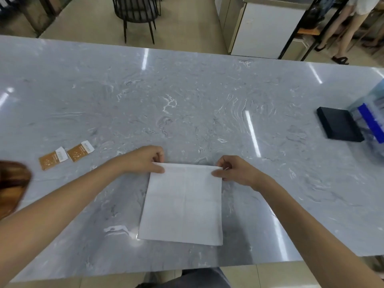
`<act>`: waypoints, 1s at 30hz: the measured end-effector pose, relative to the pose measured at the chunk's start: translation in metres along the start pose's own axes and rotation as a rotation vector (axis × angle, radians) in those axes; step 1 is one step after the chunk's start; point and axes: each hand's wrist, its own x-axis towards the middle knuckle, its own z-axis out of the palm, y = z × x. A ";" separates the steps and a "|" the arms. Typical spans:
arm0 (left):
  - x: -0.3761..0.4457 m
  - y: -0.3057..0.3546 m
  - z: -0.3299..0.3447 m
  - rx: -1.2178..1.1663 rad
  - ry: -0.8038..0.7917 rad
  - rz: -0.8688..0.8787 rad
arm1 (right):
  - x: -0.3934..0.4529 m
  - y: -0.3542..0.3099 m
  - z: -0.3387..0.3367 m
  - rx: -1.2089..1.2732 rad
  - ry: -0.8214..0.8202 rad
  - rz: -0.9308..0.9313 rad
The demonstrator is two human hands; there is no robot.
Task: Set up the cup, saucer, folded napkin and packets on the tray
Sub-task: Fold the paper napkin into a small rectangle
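A white napkin (pixel 182 204) lies flat on the grey marble table (pixel 187 104) near its front edge. My left hand (pixel 145 159) pinches the napkin's far left corner, and my right hand (pixel 232 169) pinches its far right corner; the far edge is slightly lifted. Two brown-and-white packets (pixel 66 156) lie side by side on the table to the left of my left hand. A wooden tray (pixel 12 183) shows only partly at the left edge of the view. No cup or saucer is in view.
A flat black box (pixel 338 127) and a clear container with blue parts (pixel 372 121) sit at the table's right end. Beyond the far edge stand a black chair (pixel 137 13), a white cabinet (pixel 264 28) and a person's legs (pixel 340 28).
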 end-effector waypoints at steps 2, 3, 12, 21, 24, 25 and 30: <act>-0.007 -0.002 0.001 -0.143 0.033 -0.038 | -0.008 0.002 0.004 0.146 0.029 -0.012; -0.011 -0.002 0.001 -0.218 0.063 -0.055 | -0.011 0.003 0.006 0.205 0.059 -0.020; -0.061 0.041 -0.008 -0.666 0.289 -0.060 | -0.052 -0.043 0.018 0.519 0.292 -0.120; -0.115 0.137 -0.041 -0.770 0.539 0.163 | -0.104 -0.156 0.036 0.307 0.674 -0.546; -0.129 0.165 -0.042 -0.772 0.607 0.227 | -0.116 -0.181 0.053 0.202 0.714 -0.646; -0.133 0.172 -0.041 -0.776 0.622 0.240 | -0.120 -0.188 0.059 0.192 0.711 -0.663; -0.159 0.180 -0.035 -0.843 0.622 0.260 | -0.134 -0.202 0.084 0.278 0.657 -0.682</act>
